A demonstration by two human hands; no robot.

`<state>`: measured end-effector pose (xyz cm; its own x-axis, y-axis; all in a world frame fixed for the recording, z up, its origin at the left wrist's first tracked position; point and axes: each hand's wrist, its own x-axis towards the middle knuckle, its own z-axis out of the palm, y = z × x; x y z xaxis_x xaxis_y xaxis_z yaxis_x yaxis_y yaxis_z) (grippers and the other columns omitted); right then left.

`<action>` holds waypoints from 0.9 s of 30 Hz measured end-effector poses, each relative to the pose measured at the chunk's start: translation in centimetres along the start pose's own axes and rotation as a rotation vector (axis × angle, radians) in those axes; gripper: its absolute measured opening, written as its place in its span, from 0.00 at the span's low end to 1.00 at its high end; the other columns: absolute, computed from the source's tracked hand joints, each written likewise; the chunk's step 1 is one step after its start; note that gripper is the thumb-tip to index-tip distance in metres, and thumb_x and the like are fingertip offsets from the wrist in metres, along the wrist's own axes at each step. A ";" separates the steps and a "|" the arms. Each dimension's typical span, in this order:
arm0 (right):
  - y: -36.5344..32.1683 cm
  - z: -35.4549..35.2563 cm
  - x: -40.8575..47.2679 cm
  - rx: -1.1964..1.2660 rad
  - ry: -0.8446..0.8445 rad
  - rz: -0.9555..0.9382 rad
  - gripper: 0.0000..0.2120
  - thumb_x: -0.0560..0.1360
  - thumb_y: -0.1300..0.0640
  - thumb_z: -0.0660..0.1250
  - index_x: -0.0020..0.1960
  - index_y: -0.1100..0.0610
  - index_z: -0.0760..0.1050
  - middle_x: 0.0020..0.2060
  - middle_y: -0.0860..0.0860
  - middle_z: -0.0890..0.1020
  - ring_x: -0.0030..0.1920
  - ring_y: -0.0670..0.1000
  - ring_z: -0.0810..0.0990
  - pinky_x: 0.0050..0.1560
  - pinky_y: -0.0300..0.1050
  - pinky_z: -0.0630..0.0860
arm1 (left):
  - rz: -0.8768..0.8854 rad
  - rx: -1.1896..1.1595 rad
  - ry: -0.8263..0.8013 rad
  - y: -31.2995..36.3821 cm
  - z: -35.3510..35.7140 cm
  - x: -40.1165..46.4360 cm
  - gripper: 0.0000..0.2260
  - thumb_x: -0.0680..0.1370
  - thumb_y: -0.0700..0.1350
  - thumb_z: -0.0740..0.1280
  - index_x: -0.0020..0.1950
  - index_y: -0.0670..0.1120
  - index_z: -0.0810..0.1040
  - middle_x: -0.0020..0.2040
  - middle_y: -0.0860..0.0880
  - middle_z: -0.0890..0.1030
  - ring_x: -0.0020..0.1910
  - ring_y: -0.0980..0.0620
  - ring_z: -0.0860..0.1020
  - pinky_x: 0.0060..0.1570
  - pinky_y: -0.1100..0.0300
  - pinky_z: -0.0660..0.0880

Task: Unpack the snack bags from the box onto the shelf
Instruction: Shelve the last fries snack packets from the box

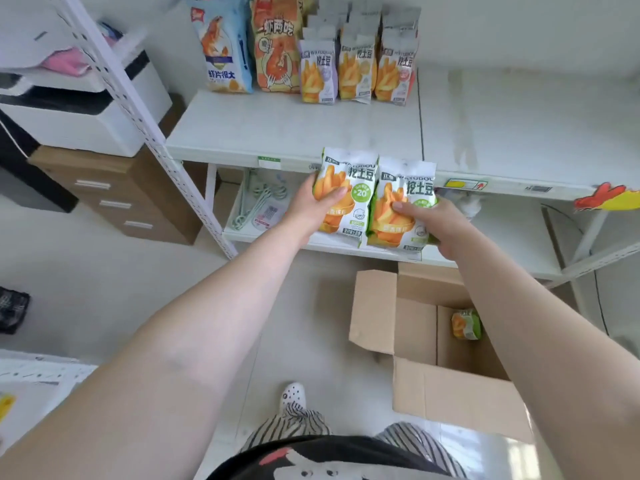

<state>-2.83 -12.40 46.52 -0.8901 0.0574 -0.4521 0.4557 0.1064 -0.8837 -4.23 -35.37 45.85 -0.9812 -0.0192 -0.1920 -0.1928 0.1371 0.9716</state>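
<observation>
My left hand [313,206] grips a green-and-white fries snack bag [349,181], thumb across its front. My right hand [438,223] grips a second matching snack bag [405,188] right beside it. Both bags are upright in the air, just in front of the white shelf's front edge [242,152]. On the shelf at the back stand rows of similar fries bags [356,69] and two larger shrimp-chip bags [249,46]. The open cardboard box [415,323] sits on the floor below, with one green snack bag [465,323] inside; my right arm hides part of it.
A lower shelf [502,237] holds hangers [259,202]. The shelf's perforated upright [145,109] slants at the left. A printer [79,109] on a brown drawer cabinet [117,199] stands beyond it. The right half of the upper shelf [519,126] is bare. My foot [292,394] is on the floor.
</observation>
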 end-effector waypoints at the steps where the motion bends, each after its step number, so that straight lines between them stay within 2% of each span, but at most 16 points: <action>1: -0.3 1.1 0.3 -0.003 0.007 0.009 0.27 0.62 0.49 0.81 0.58 0.56 0.79 0.45 0.51 0.87 0.45 0.51 0.86 0.50 0.50 0.81 | -0.006 0.005 -0.009 0.1 -1.1 0.6 0.27 0.74 0.48 0.73 0.69 0.44 0.70 0.60 0.50 0.80 0.58 0.53 0.78 0.59 0.56 0.74; 3: -0.8 2.7 0.8 0.002 0.017 0.026 0.31 0.60 0.46 0.82 0.58 0.57 0.78 0.46 0.51 0.87 0.46 0.53 0.86 0.53 0.53 0.81 | -0.008 0.011 -0.032 -0.2 -2.6 1.8 0.26 0.74 0.47 0.73 0.70 0.45 0.70 0.59 0.51 0.80 0.57 0.54 0.78 0.57 0.57 0.74; 4: -1.0 3.2 1.1 -0.003 0.022 0.034 0.37 0.56 0.44 0.83 0.60 0.57 0.77 0.47 0.51 0.87 0.47 0.53 0.86 0.53 0.53 0.81 | -0.011 0.007 -0.037 -0.4 -3.1 2.4 0.27 0.74 0.47 0.73 0.71 0.46 0.69 0.60 0.51 0.79 0.57 0.54 0.78 0.57 0.57 0.74; 6: -1.2 3.8 2.0 -0.022 0.044 0.054 0.43 0.52 0.42 0.83 0.62 0.57 0.76 0.48 0.52 0.86 0.48 0.53 0.86 0.54 0.54 0.81 | -0.028 0.005 -0.038 -0.8 -3.7 3.8 0.34 0.72 0.49 0.74 0.74 0.49 0.63 0.66 0.50 0.76 0.64 0.52 0.75 0.63 0.52 0.72; 8: -1.7 4.1 3.0 -0.023 0.045 0.065 0.37 0.58 0.45 0.82 0.62 0.58 0.76 0.48 0.52 0.86 0.48 0.53 0.86 0.55 0.55 0.81 | -0.049 0.023 -0.033 -1.2 -3.9 5.1 0.39 0.71 0.52 0.74 0.77 0.51 0.58 0.71 0.49 0.71 0.69 0.49 0.69 0.68 0.48 0.68; 9: -2.0 4.2 3.4 -0.026 0.056 0.069 0.36 0.59 0.46 0.82 0.62 0.58 0.76 0.48 0.53 0.86 0.48 0.54 0.86 0.55 0.55 0.81 | -0.059 0.034 -0.031 -1.1 -4.0 5.8 0.39 0.72 0.53 0.74 0.77 0.51 0.57 0.72 0.49 0.69 0.70 0.49 0.68 0.69 0.49 0.66; 10: -2.4 4.2 4.1 -0.030 0.069 0.073 0.40 0.57 0.44 0.83 0.64 0.58 0.74 0.50 0.53 0.86 0.50 0.54 0.85 0.55 0.55 0.81 | -0.070 0.036 -0.032 -1.1 -3.9 6.5 0.39 0.72 0.54 0.74 0.77 0.52 0.57 0.73 0.50 0.68 0.71 0.49 0.67 0.68 0.49 0.66; 12: -3.2 4.0 5.4 -0.046 0.086 0.074 0.49 0.53 0.41 0.83 0.68 0.58 0.71 0.54 0.54 0.84 0.51 0.55 0.84 0.49 0.51 0.81 | -0.096 0.028 -0.041 -0.7 -3.8 8.0 0.39 0.71 0.55 0.74 0.77 0.53 0.59 0.71 0.51 0.70 0.69 0.48 0.70 0.66 0.47 0.68; 13: -3.9 3.9 6.1 -0.052 0.094 0.074 0.48 0.55 0.41 0.83 0.68 0.59 0.70 0.53 0.54 0.83 0.49 0.54 0.84 0.42 0.47 0.81 | -0.107 0.022 -0.049 -0.2 -3.7 8.8 0.39 0.70 0.56 0.75 0.76 0.54 0.60 0.70 0.52 0.72 0.67 0.48 0.72 0.64 0.44 0.70; 15: -5.1 3.2 7.7 -0.048 0.098 0.071 0.38 0.61 0.45 0.81 0.64 0.59 0.71 0.47 0.54 0.84 0.39 0.51 0.84 0.28 0.39 0.76 | -0.106 0.016 -0.053 0.7 -3.3 10.9 0.40 0.66 0.58 0.76 0.74 0.53 0.63 0.66 0.52 0.76 0.64 0.48 0.75 0.64 0.43 0.71; 16: -5.7 2.8 8.5 -0.052 0.100 0.068 0.31 0.64 0.47 0.80 0.60 0.58 0.73 0.44 0.53 0.84 0.35 0.50 0.84 0.25 0.38 0.75 | -0.099 0.016 -0.055 1.2 -2.9 12.0 0.42 0.64 0.60 0.77 0.74 0.52 0.64 0.65 0.52 0.77 0.63 0.49 0.75 0.64 0.45 0.71; 17: -6.3 2.2 9.3 -0.064 0.105 0.067 0.26 0.65 0.47 0.80 0.57 0.56 0.74 0.41 0.53 0.84 0.35 0.51 0.84 0.27 0.41 0.76 | -0.098 0.017 -0.057 1.8 -2.5 13.2 0.44 0.62 0.60 0.77 0.73 0.51 0.65 0.64 0.51 0.77 0.62 0.50 0.76 0.65 0.46 0.71; 19: -7.6 0.9 11.0 -0.093 0.131 0.054 0.23 0.65 0.47 0.80 0.53 0.55 0.75 0.42 0.53 0.85 0.42 0.55 0.85 0.40 0.51 0.81 | -0.087 0.010 -0.091 3.1 -1.1 15.7 0.43 0.63 0.58 0.78 0.74 0.50 0.65 0.65 0.51 0.77 0.63 0.50 0.76 0.66 0.47 0.70; 21: -8.6 -0.6 12.8 -0.090 0.155 0.042 0.24 0.65 0.49 0.80 0.55 0.56 0.76 0.45 0.54 0.86 0.45 0.55 0.85 0.49 0.54 0.82 | -0.081 0.026 -0.124 4.0 0.2 18.1 0.43 0.65 0.53 0.79 0.75 0.50 0.62 0.66 0.50 0.76 0.64 0.50 0.75 0.67 0.47 0.69; 24: -10.0 -3.1 14.9 -0.077 0.167 0.030 0.27 0.64 0.51 0.81 0.59 0.57 0.76 0.48 0.54 0.86 0.46 0.54 0.86 0.49 0.52 0.82 | -0.060 0.060 -0.189 5.7 2.4 21.4 0.48 0.61 0.51 0.80 0.76 0.54 0.59 0.70 0.50 0.73 0.65 0.49 0.74 0.66 0.47 0.70; 27: -10.7 -5.7 16.4 -0.066 0.188 0.025 0.25 0.64 0.53 0.81 0.57 0.55 0.76 0.49 0.53 0.86 0.46 0.53 0.86 0.46 0.50 0.82 | -0.013 0.113 -0.290 7.4 5.1 24.1 0.46 0.67 0.42 0.79 0.77 0.54 0.56 0.69 0.52 0.73 0.64 0.51 0.74 0.66 0.51 0.70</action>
<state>-22.34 -6.99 49.24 -0.8650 0.2441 -0.4383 0.4827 0.1667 -0.8598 -29.23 -29.79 47.72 -0.9325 0.2591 -0.2514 -0.1874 0.2479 0.9505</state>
